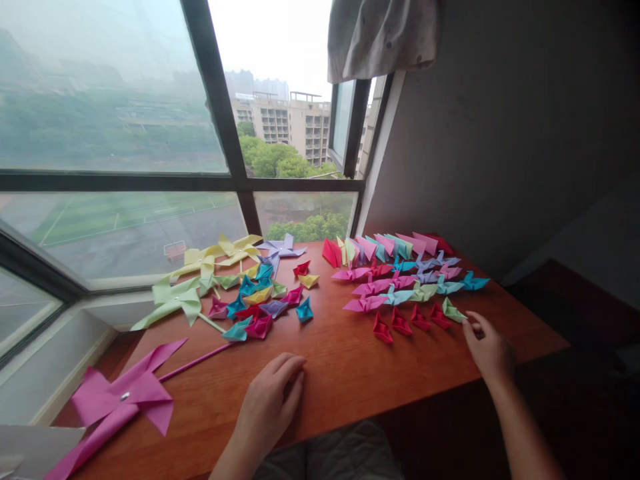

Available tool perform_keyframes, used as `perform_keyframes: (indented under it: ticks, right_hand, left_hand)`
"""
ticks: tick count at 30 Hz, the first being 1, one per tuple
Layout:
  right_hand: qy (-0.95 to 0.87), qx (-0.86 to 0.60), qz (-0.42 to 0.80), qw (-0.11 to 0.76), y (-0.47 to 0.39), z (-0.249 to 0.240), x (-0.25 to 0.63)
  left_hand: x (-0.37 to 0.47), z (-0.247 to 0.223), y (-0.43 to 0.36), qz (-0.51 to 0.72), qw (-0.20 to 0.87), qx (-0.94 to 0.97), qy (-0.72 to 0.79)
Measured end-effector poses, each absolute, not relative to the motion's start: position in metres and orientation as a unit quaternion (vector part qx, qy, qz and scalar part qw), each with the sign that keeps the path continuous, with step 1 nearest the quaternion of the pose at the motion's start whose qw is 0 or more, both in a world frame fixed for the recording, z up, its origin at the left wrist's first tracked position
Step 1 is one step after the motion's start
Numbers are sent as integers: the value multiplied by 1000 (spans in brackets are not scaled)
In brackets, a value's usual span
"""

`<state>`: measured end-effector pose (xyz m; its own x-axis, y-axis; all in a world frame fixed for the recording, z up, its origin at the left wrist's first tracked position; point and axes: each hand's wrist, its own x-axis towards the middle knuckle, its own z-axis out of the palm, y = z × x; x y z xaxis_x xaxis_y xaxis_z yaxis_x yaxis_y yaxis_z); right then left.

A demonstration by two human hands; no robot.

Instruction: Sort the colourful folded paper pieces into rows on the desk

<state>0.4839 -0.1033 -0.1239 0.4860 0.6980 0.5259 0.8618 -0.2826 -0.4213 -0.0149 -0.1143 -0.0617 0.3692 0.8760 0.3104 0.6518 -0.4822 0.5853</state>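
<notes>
My right hand [487, 347] is at the right side of the wooden table, its thumb and index finger pinched on the near edge of a light green paper boat [453, 311]. That boat stands at the right end of a row of red paper boats [401, 322]. My left hand [273, 395] rests at the table's near edge, fingers together and loosely curled, with nothing seen in it. Beyond it lies a cluster of folded boats, among them a magenta boat [259, 327] and a blue boat [305, 310] set apart.
Behind the red boats stand rows of paper cranes [367, 287] and a line of folded paper pieces [385, 247]. A magenta pinwheel [125, 397] lies at the left, with green [177, 298] and yellow pinwheels [200, 259] beyond. Windows border the table [350, 380]; a dark wall [475, 133] is at right.
</notes>
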Motion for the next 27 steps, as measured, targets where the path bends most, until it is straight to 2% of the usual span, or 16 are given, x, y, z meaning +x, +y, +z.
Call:
perform_keyframes:
  ticks: [3, 9, 18, 21, 27]
  right_hand:
    - [-519, -757, -159, 364, -103, -123, 481]
    - [-555, -727, -206, 348, -102, -120, 479]
    - [-535, -743, -169, 366, -102, -121, 480]
    - [-515, -753, -161, 377, -103, -118, 478]
    - [-440, -781, -169, 409, -117, -109, 456]
  left_hand:
    - [-14, -61, -114, 303, 192, 804, 474]
    - [-15, -61, -114, 299, 204, 803, 473]
    - [-14, -63, -115, 301, 189, 805, 475]
    - [-18, -66, -113, 331, 135, 801, 480]
    - [-55, -53, -97, 355, -71, 718, 594]
